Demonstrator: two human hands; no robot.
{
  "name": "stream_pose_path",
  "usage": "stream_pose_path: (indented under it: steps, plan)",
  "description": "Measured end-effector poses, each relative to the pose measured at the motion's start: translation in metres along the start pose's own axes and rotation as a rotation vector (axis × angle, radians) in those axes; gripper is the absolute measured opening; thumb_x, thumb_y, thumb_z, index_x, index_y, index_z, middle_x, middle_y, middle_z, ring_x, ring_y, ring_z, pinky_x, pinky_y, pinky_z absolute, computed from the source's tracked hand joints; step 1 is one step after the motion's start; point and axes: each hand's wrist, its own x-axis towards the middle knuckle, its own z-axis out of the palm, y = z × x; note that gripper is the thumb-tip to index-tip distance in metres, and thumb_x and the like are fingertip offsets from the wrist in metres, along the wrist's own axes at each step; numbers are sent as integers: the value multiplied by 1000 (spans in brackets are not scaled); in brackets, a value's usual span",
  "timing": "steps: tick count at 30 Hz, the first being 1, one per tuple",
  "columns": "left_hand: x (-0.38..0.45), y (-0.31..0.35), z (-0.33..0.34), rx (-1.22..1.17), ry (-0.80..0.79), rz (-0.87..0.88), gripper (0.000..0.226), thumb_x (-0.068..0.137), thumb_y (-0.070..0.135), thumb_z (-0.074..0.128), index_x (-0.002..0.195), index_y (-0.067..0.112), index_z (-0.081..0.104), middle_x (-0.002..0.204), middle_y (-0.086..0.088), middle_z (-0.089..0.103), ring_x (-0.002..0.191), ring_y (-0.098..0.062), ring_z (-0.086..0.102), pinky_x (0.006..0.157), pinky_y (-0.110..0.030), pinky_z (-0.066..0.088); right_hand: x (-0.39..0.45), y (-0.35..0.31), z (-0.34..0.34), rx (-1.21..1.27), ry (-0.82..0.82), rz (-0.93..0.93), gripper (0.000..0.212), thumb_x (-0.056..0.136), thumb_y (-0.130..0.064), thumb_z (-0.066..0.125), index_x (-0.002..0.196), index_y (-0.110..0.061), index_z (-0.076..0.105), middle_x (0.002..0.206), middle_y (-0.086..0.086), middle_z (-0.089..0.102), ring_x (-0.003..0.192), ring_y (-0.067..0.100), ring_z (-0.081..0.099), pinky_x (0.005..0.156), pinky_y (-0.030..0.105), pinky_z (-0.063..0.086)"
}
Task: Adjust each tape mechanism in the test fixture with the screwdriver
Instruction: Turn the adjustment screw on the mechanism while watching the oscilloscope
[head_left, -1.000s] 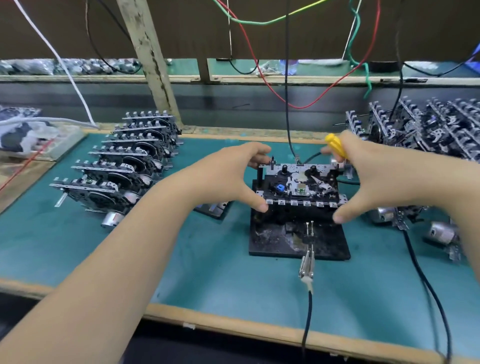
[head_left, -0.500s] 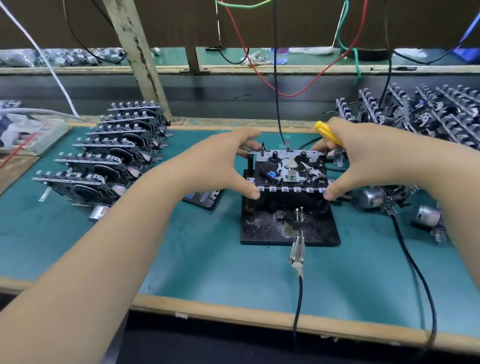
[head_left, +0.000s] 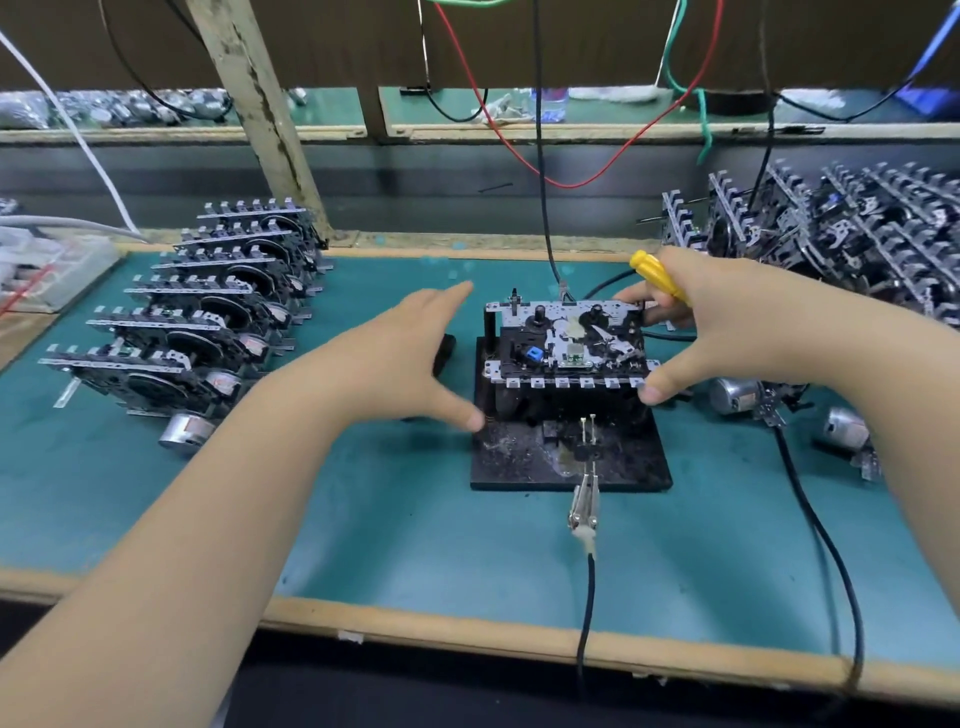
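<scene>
The teal bench (head_left: 363, 530) carries the black test fixture (head_left: 566, 457) at centre, one tape mechanism (head_left: 566, 348) seated on top. The left hand (head_left: 395, 358) hovers beside it, fingers spread, holding nothing. The right hand (head_left: 727, 322) grips the mechanism's right end (yellow screwdriver (head_left: 657, 275) tucked in its fingers). Judged step: seating or lifting; next, freeing the screwdriver tip.
</scene>
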Motion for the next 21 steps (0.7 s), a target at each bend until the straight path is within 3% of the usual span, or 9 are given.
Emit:
stream_pose_path:
  steps: [2, 5, 8, 10, 12, 15, 17, 18, 21]
  plan:
    - [-4, -10, 13, 187, -16, -205, 112, 75, 67, 75, 160, 36, 10, 163, -5, 20, 149, -28, 23, 114, -45, 34, 0, 1, 2, 13, 2, -9, 98, 58, -38, 96, 137, -23, 40, 142, -19, 54, 108, 1, 53, 88, 26, 39]
    - [-9, -22, 18, 130, 148, -284, 75, 84, 53, 74, 149, 38, 40, 142, -8, 51, 129, -31, 46, 104, -42, 44, -1, 3, 3, 32, 16, -15, 98, 58, -38, 96, 137, -24, 40, 142, -19, 54, 109, 0, 54, 90, 27, 41]
    - [-18, -25, 5, -191, 406, -216, 49, 74, 40, 86, 118, 40, 66, 116, 9, 68, 105, -6, 63, 87, -22, 49, -1, 3, 4, 54, 17, -8, 102, 58, -36, 97, 141, -24, 38, 143, -19, 54, 109, 0, 54, 97, 27, 44]
    - [-20, -10, -5, -390, 566, -71, 40, 70, 42, 88, 105, 40, 68, 106, 19, 66, 95, 13, 60, 76, -4, 43, -1, 3, 5, 70, 28, -8, 100, 58, -36, 97, 139, -26, 38, 143, -18, 54, 111, 1, 55, 99, 30, 47]
    - [-17, 15, -11, -433, 544, 155, 39, 71, 41, 86, 105, 41, 67, 113, 16, 63, 104, 10, 59, 87, -4, 43, -2, 5, 7, 78, 43, -13, 87, 59, -37, 96, 125, -36, 41, 137, -23, 53, 110, -1, 53, 86, 23, 48]
    - [-10, 46, -11, -242, 361, 378, 31, 83, 30, 82, 111, 31, 70, 123, 11, 64, 117, -2, 56, 103, -13, 39, -5, 8, 9, 114, 62, -40, 68, 61, -37, 96, 90, -46, 35, 109, -38, 46, 91, -21, 50, 67, 2, 34]
    - [-5, 50, -7, -167, 302, 422, 24, 93, 25, 72, 116, 27, 69, 136, 10, 61, 124, 1, 48, 107, -6, 27, -8, 12, 13, 187, 45, -46, 67, 65, -35, 94, 86, -46, 32, 115, -41, 42, 105, -14, 51, 80, 6, 39]
    - [-3, 49, -4, -148, 280, 428, 22, 97, 24, 66, 118, 27, 68, 142, 11, 57, 127, 7, 43, 112, -8, 21, -11, 15, 16, 273, 29, -55, 64, 68, -32, 93, 86, -44, 32, 126, -38, 43, 119, -5, 50, 94, 17, 45]
    - [-1, 46, 2, -99, 250, 433, 22, 104, 26, 54, 123, 31, 65, 154, 13, 46, 131, 16, 30, 120, -16, 7, -21, 15, 29, 569, 129, -195, 53, 84, -9, 78, 97, -44, 41, 151, -26, 43, 141, 3, 42, 117, 36, 38]
